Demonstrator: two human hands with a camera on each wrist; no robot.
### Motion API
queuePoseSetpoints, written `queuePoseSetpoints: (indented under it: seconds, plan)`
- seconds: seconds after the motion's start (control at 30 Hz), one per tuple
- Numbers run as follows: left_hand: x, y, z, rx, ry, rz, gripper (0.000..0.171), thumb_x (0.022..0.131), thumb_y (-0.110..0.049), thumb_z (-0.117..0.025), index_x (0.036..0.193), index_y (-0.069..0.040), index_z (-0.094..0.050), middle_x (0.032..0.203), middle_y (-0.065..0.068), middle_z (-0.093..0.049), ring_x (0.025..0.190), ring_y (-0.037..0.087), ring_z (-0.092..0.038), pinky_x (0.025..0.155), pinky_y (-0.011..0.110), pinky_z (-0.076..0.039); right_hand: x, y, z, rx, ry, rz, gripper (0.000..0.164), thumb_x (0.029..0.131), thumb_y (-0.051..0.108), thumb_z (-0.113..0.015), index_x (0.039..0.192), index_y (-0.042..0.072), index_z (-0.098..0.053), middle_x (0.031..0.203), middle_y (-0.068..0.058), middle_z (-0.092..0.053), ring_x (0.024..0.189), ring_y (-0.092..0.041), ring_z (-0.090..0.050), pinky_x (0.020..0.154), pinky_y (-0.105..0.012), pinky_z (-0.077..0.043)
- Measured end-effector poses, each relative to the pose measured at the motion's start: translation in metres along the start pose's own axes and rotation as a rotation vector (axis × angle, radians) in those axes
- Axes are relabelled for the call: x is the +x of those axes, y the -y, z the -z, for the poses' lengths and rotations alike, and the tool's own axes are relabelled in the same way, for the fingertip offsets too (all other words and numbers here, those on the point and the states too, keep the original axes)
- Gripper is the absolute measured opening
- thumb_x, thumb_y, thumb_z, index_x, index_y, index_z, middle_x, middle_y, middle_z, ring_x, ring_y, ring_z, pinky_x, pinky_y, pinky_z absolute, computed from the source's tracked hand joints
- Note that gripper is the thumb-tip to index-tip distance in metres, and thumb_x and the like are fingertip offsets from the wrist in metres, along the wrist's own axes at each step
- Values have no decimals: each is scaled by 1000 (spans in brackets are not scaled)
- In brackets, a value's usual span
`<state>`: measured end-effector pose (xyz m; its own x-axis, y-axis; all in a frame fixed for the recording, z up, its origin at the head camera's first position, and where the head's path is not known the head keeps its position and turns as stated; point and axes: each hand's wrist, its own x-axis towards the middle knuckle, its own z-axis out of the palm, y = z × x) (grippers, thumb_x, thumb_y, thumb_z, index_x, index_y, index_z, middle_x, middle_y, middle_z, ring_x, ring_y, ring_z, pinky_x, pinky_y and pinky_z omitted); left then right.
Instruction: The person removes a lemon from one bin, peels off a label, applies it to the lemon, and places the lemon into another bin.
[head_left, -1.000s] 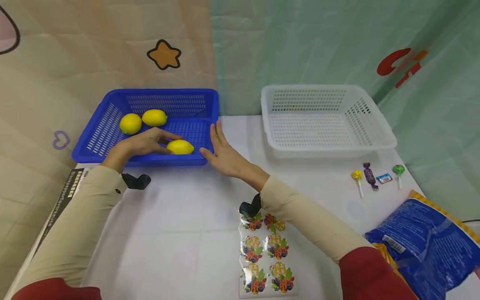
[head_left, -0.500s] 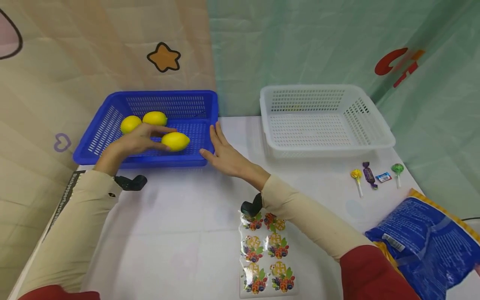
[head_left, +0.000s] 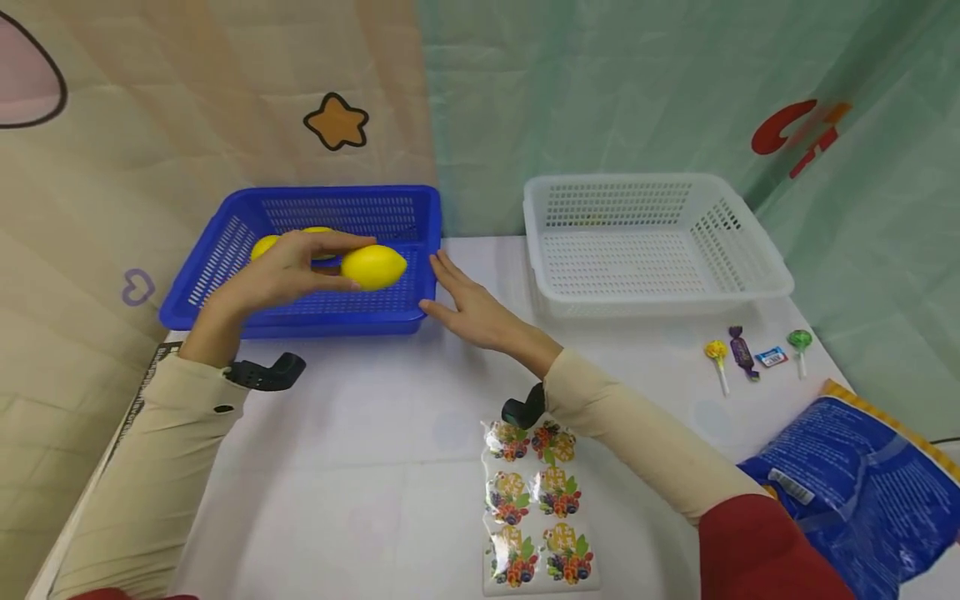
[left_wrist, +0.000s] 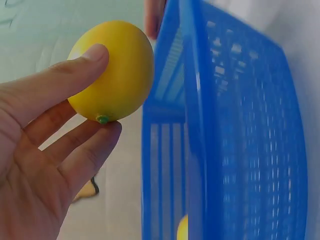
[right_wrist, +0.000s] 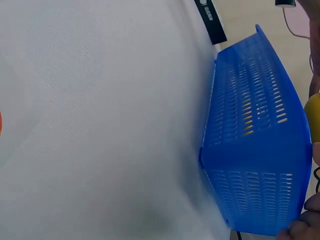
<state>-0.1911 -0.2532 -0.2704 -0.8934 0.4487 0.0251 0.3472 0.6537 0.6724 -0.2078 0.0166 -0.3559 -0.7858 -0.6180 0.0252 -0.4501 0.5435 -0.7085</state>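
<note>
My left hand (head_left: 281,271) pinches a lemon (head_left: 374,267) between thumb and fingers, held up over the blue basket (head_left: 337,323). In the left wrist view this lemon (left_wrist: 120,70) shows its green stem end, and the thumb lies across its side. Two more lemons (head_left: 264,245) rest in the basket, partly hidden behind the left hand. My right hand (head_left: 480,312) has its fingers extended, with the fingertips at the basket's right rim. At the edge of the right wrist view, its fingertips (right_wrist: 299,228) show by the basket's corner.
A white basket (head_left: 663,293) stands to the right. Near it lie a yellow lollipop (head_left: 717,352), a purple wrapped candy (head_left: 742,352), a small blue packet (head_left: 771,357) and a green lollipop (head_left: 800,340). A blue bag (head_left: 855,492) lies front right; a fruit sticker sheet (head_left: 534,508) lies in front.
My left hand has lifted the lemon from the blue basket's floor to above its rim, and slightly rightward. The right hand stays at the right rim.
</note>
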Motion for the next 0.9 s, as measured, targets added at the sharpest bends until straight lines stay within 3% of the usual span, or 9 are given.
queuePoseSetpoints:
  seconds: [0.1, 0.17, 0.33, 0.43, 0.67, 0.9]
  plan:
    - [6, -8, -13, -67, 31, -34, 56, 87, -3, -73, 140, -5, -55, 137, 14, -57, 120, 30, -55, 100, 40, -47, -4, -4, 3, 9, -35, 20, 78, 100, 44, -53, 159, 15, -10, 165, -1, -6, 149, -18, -14, 120, -37, -16]
    - [10, -12, -21, -92, 50, -59, 56, 86, -2, -73, 139, -4, -55, 138, 13, -56, 122, 29, -54, 101, 44, -46, -7, -6, 6, 25, -76, 42, 80, 97, 40, -59, 159, 17, -14, 164, -1, -14, 148, -19, -20, 119, -38, -21]
    - [23, -24, -41, -155, 106, -137, 55, 86, 0, -73, 138, -1, -55, 138, 15, -56, 125, 30, -52, 101, 46, -46, -17, -14, 12, 133, -185, 179, 82, 91, 22, -73, 156, 10, -26, 159, -5, -30, 143, -18, -32, 113, -32, -32]
    - [30, -33, -54, -182, 125, -183, 55, 86, 2, -72, 138, 1, -54, 139, 16, -55, 125, 30, -52, 101, 46, -46, -27, -19, 18, 188, -205, 235, 78, 88, 15, -76, 153, 6, -33, 155, -7, -38, 139, -18, -39, 109, -29, -38]
    - [48, -47, -93, -130, 120, -273, 56, 85, 1, -74, 137, 1, -55, 138, 14, -56, 125, 28, -53, 98, 43, -49, -61, -39, 32, 238, -214, 174, 72, 87, 13, -76, 150, 8, -40, 150, -5, -45, 132, -21, -49, 102, -31, -45]
    - [53, -49, -132, -105, 151, -321, 55, 85, 3, -73, 137, 5, -54, 138, 16, -56, 128, 31, -52, 101, 45, -47, -88, -62, 30, 234, -118, 137, 71, 89, 11, -74, 149, 2, -38, 151, -12, -42, 136, -24, -44, 103, -33, -45]
